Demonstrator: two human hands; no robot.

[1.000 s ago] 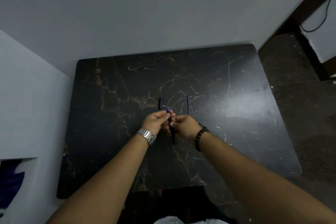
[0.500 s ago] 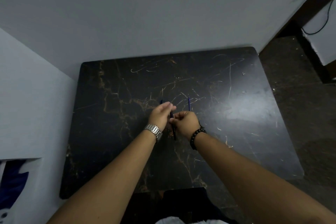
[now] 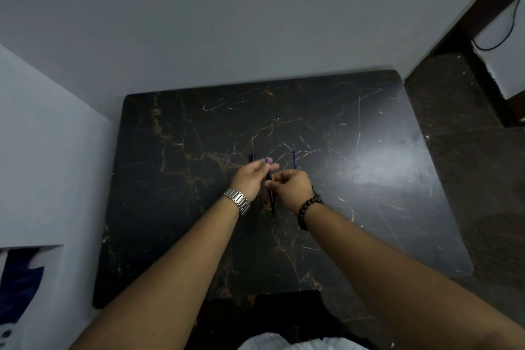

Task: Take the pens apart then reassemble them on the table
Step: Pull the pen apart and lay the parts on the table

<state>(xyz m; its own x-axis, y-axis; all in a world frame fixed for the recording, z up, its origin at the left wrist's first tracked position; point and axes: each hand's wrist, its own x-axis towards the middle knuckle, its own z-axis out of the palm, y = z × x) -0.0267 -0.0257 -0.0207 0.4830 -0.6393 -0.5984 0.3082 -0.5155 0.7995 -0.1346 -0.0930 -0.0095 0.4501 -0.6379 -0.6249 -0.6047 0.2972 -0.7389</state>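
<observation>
Over the middle of the black marble table (image 3: 355,207) both my hands hold one dark pen barrel (image 3: 271,199), which points toward me. My right hand (image 3: 291,187) pinches it near its upper part. My left hand (image 3: 251,177) grips its far end, where a small blue tip (image 3: 266,160) shows above the fingers. A dark pen cap (image 3: 251,157) lies on the table just beyond my left hand. A thin blue refill (image 3: 294,158) lies on the table just beyond my right hand.
A grey wall runs along the table's far edge, and a white surface (image 3: 51,150) borders its left side. Dark floor (image 3: 468,150) lies to the right. A dark chair edge (image 3: 287,301) sits at the table's near side.
My left hand has drawn back a little from over the cap, so the pen's blue tip shows above its fingers again. The cap and refill have not moved.
</observation>
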